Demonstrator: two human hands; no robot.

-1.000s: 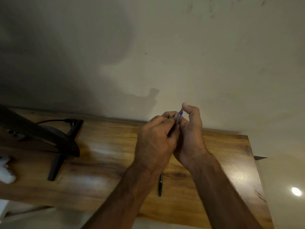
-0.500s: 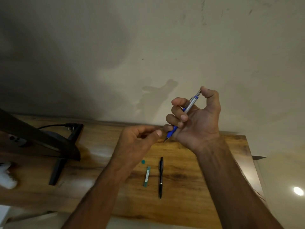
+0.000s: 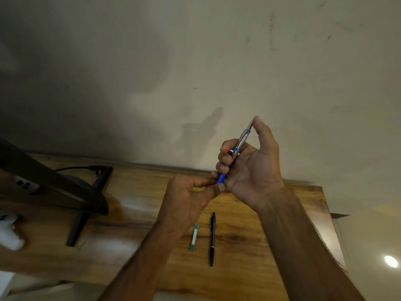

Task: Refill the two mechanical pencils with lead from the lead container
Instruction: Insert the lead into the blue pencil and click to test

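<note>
My right hand [image 3: 251,168] grips a blue and silver mechanical pencil [image 3: 239,146] held upright and tilted above the table, thumb resting on its top end. My left hand [image 3: 186,196] is pinched at the pencil's lower blue tip; what its fingers hold I cannot make out. On the wooden table [image 3: 249,246] below lie a thin green lead container [image 3: 194,237] and, just right of it, a black mechanical pencil [image 3: 212,238], both lengthwise toward me.
A dark monitor [image 3: 50,187] on a black stand [image 3: 78,227] with a cable occupies the table's left. A white object [image 3: 8,233] sits at the far left edge. A pale wall rises behind; the table's right edge is near my right forearm.
My left hand, which had drawn away from the pencil half a second ago, has come back up to its tip. The right hand holds the pencil much as before.
</note>
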